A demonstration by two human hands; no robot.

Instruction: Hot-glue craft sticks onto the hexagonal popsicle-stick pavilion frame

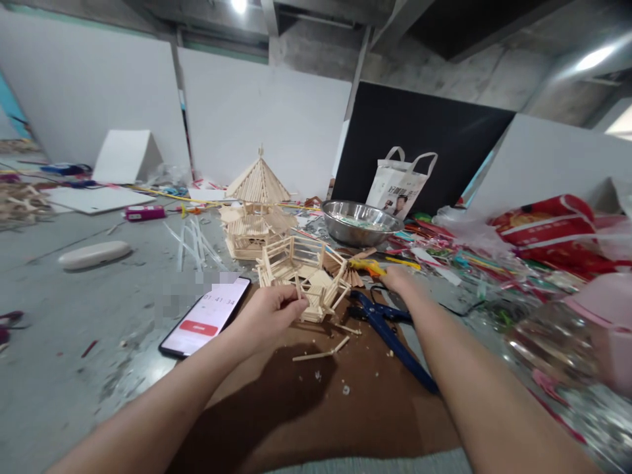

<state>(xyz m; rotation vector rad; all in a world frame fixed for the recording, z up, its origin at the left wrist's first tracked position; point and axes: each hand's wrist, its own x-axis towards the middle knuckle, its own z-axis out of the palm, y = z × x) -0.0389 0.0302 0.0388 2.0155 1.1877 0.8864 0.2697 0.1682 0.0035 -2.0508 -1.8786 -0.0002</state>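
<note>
My left hand (pixel 277 308) pinches a short thin wooden stick (pixel 298 287) upright at the near side of a small wooden frame with railings (pixel 284 260). My right hand (pixel 395 282) is closed on a yellow tool (pixel 368 266) right of the frame; its fingers are partly hidden and its exact kind is unclear. Behind the frame stands a wooden-stick pavilion with a pointed roof (pixel 261 181). Blue-handled cutters (pixel 395 342) lie under my right forearm. Broken sticks (pixel 316 356) lie on the brown board (pixel 296 421).
Left of the board's middle, a phone (pixel 205 316) shows a running timer. Further back stand a metal bowl (pixel 363 230) and a white bag (pixel 395 184). A pink-lidded clear container (pixel 557 342) and heaped colourful scraps (pixel 459 253) line the right. A white case (pixel 95 255) lies left.
</note>
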